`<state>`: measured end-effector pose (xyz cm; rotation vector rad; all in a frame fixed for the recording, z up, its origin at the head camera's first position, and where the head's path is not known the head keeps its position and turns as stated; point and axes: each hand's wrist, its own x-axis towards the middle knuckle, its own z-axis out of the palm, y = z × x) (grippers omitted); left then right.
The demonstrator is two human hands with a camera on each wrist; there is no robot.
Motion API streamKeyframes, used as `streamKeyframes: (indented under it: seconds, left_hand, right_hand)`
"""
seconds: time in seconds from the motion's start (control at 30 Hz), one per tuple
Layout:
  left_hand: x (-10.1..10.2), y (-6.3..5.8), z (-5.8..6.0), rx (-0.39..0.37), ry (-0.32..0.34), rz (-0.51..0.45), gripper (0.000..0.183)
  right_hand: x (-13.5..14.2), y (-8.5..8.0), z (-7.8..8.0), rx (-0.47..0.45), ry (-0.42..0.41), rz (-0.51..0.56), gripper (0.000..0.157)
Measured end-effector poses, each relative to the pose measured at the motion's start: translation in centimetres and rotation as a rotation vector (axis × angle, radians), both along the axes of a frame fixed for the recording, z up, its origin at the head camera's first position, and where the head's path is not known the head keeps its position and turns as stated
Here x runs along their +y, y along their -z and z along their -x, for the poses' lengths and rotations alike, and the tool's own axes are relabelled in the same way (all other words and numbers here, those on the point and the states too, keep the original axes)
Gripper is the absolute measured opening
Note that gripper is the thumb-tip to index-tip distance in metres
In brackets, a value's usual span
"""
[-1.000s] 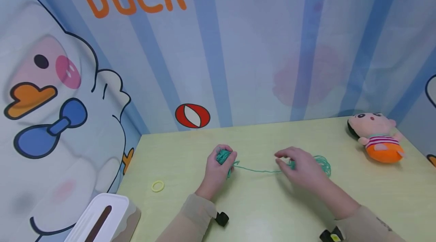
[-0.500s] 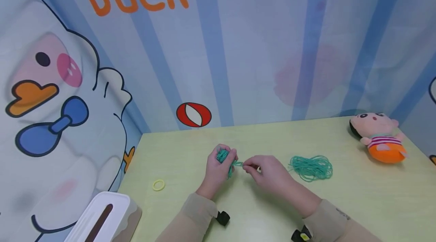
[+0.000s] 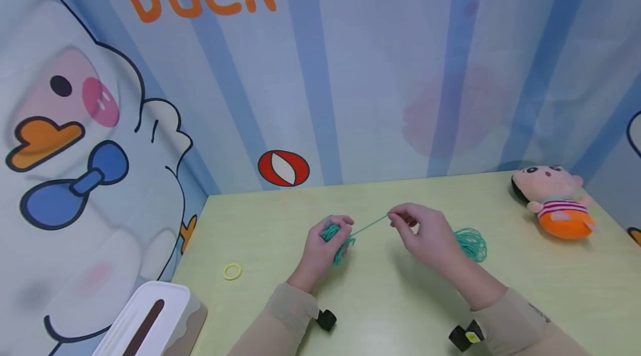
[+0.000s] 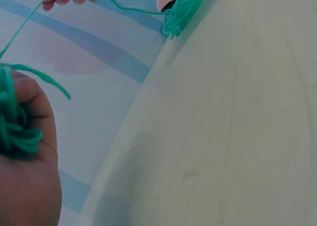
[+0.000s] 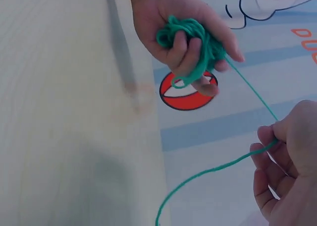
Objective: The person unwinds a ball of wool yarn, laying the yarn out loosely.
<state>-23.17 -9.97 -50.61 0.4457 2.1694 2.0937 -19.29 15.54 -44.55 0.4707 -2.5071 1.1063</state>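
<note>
My left hand (image 3: 320,245) grips a wad of green yarn (image 3: 330,232), its fingers curled round the bundle. Loops of it poke out below the thumb, and a short loose end shows in the left wrist view. Up and to the right, my right hand (image 3: 425,233) pinches a single green strand (image 5: 252,88) between thumb and fingertips. That strand runs taut between the two hands. From the right hand it continues slack to a looser coil of green yarn (image 3: 472,243) on the table, partly hidden behind the right wrist in the head view.
A yellow ring (image 3: 232,271) lies on the table (image 3: 270,222) left of the left hand. At the lower left stands a white box with a slotted lid (image 3: 155,311). A plush doll (image 3: 556,203) lies at the back right, before the printed curtain (image 3: 370,94).
My right hand first came in close to the left hand, then drew away right and upward, stretching the strand. The left hand keeps its grip on the wad, almost in place.
</note>
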Motion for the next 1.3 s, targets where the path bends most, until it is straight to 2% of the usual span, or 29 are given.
streamKeyframes:
  seconds: [0.13, 0.23, 0.37, 0.57, 0.67, 0.83, 1.07, 1.3]
  left_hand:
    - [-0.1, -0.1, -0.1, -0.012, 0.041, 0.013, 0.017]
    - [-0.1, -0.1, -0.1, -0.014, 0.016, 0.047, 0.017]
    - [-0.1, -0.1, -0.1, -0.003, -0.023, 0.069, 0.018]
    - [0.0, -0.1, 0.1, -0.001, 0.021, -0.027, 0.032]
    - [-0.1, 0.0, 0.2, 0.003, 0.01, -0.027, 0.03]
    - [-0.3, 0.1, 0.1, 0.002, -0.051, 0.007, 0.019]
    - [-0.4, 0.1, 0.0, 0.008, -0.108, -0.072, 0.018]
    - [-0.3, 0.0, 0.0, 0.04, -0.114, -0.095, 0.018]
  right_hand:
    - [1.4, -0.1, 0.2, 0.06, 0.049, 0.028, 0.012]
    - [2.3, 0.0, 0.3, 0.098, 0.076, 0.036, 0.011]
    - [3.6, 0.0, -0.1, 0.085, 0.103, 0.047, 0.01]
    - [5.8, 0.4, -0.8, 0.052, 0.142, 0.051, 0.011]
    - [7.1, 0.7, -1.1, 0.042, 0.163, 0.037, 0.011]
    - [9.5, 1.3, -1.6, 0.013, 0.189, 0.002, 0.013]
    - [12.6, 1.8, -1.8, -0.103, 0.211, -0.06, 0.022]
    - [14.6, 2.4, -1.7, -0.201, 0.265, -0.147, 0.027]
